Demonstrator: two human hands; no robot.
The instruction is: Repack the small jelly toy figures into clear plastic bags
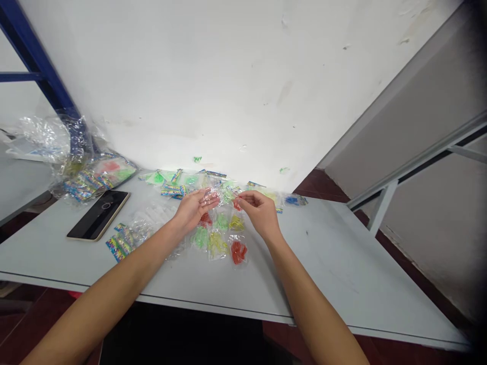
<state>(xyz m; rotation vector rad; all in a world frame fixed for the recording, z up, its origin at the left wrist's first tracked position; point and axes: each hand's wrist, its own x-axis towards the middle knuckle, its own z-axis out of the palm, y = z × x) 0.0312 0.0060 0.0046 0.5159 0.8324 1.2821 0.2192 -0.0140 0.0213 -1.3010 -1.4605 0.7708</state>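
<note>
My left hand [194,209] is turned partly palm up, with a small clear plastic bag [213,195] between its thumb and fingers. Thumb and forefinger of my right hand [261,210] pinch a small red plastic piece [237,204], whose exact shape is too small to tell. Below the hands lie small clear bags of coloured pieces: a red one [239,252], a yellow one [217,244] and a green one [199,237]. Another yellow bag [236,223] sits nearest my right hand. A red bag [206,219] is partly covered by my left hand.
A phone [99,215] lies at the left of the grey table [323,274]. Printed cards [120,242] and crumpled clear bags [146,223] are beside my left forearm. More packets [175,189] line the white wall [228,91]. A blue packet [294,200] sits at the back right.
</note>
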